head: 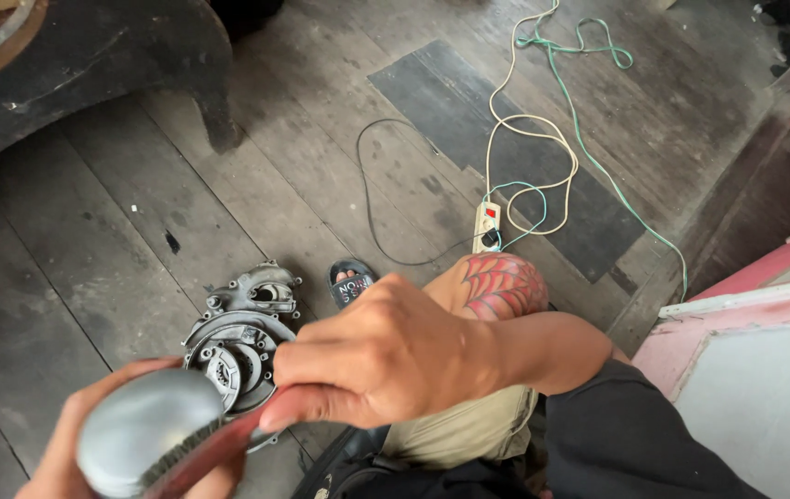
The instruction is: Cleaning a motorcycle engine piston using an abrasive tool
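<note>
Rounded grey metal part [140, 427] held up near lower left of view, above the floor, cupped from below in left hand [62, 453]; grip closed around its underside, fingers mostly hidden behind the part. Red-handled brush [219, 445] pressed against right flank of the part, dark bristles touching the metal. Right hand [385, 356] wrapped tight on the red handle, grip fully closed, knuckles up.

Risk, judged: smooth domed surface in a one-hand hold; a hard brush stroke could push the part out of the left grip and drop it onto the engine cover [242, 346] lying directly below on the floor [117, 231]. Bristles could also skid off the curve and hit the left fingers.

Surroundings: engine cover flat on the planks, just left of a sandalled foot [349, 282]. Tattooed knee [504, 285] raised beside the right wrist, close to the brushing arm and limiting its swing. Beyond the knee, white power strip [485, 226] on a darker patch of floor, with cream cable [529, 125], green cable [598, 148] and thin black wire [367, 203] looping toward the far edge. Dark wooden furniture [90, 65] at upper left corner; red and white panel [755, 370] along right edge.
</note>
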